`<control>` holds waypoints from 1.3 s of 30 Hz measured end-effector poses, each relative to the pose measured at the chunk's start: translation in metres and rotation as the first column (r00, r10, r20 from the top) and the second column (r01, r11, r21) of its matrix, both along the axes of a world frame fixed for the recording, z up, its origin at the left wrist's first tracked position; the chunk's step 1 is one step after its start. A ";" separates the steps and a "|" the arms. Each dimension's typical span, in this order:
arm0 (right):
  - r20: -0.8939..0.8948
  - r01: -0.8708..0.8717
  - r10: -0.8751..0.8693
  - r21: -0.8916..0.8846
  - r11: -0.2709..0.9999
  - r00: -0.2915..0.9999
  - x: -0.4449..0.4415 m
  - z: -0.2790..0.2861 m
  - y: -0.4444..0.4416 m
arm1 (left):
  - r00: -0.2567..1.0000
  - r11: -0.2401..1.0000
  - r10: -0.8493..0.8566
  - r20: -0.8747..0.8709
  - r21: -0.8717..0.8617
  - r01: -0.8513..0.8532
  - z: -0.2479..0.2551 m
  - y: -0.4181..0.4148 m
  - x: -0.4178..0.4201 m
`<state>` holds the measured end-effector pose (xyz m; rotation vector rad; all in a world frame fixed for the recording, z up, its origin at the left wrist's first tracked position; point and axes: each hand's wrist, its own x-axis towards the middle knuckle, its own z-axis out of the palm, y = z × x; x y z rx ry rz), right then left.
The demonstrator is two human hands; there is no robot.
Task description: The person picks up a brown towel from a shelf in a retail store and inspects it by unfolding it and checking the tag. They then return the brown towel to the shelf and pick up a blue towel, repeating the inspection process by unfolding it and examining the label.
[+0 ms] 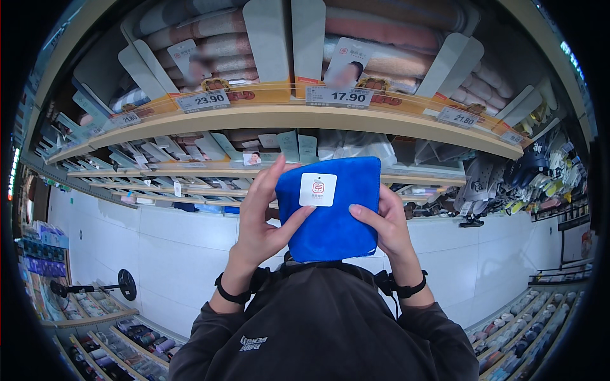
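Note:
A folded bright blue towel is held up in front of my chest, a square white tag with a red emblem lying on its upper left part. My left hand grips the towel's left side, its thumb on the front just below the tag and its other fingers up along the edge. On the right side, my right hand pinches the towel with the thumb on the front and the other fingers behind it.
Ahead, a wooden-edged shelf holds stacked folded towels between dividers, with price tags along its front. Lower shelves run beneath. Slippers hang at the right. A black stand with a round base is on the left, and more stocked shelves are at both lower corners.

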<state>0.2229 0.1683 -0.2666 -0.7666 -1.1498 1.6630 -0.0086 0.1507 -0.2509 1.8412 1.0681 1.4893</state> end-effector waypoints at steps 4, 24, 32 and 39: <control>-0.013 0.006 -0.006 -0.016 1.000 1.000 -0.002 0.001 -0.002 | 0.970 1.000 0.024 -0.244 0.022 -0.019 0.007 0.002 -0.007; 0.027 0.028 -0.027 -0.044 0.999 0.999 -0.003 -0.007 -0.009 | 0.980 0.997 0.083 -0.179 0.010 -0.082 -0.008 0.003 -0.002; 0.027 0.030 -0.029 -0.059 0.998 0.999 0.000 -0.007 -0.011 | 0.983 0.997 0.071 -0.168 -0.027 -0.076 -0.007 0.000 0.002; 0.059 0.089 -0.086 -0.052 0.995 0.995 -0.002 -0.011 -0.014 | 0.985 0.998 0.055 -0.166 -0.012 -0.058 -0.007 0.002 0.005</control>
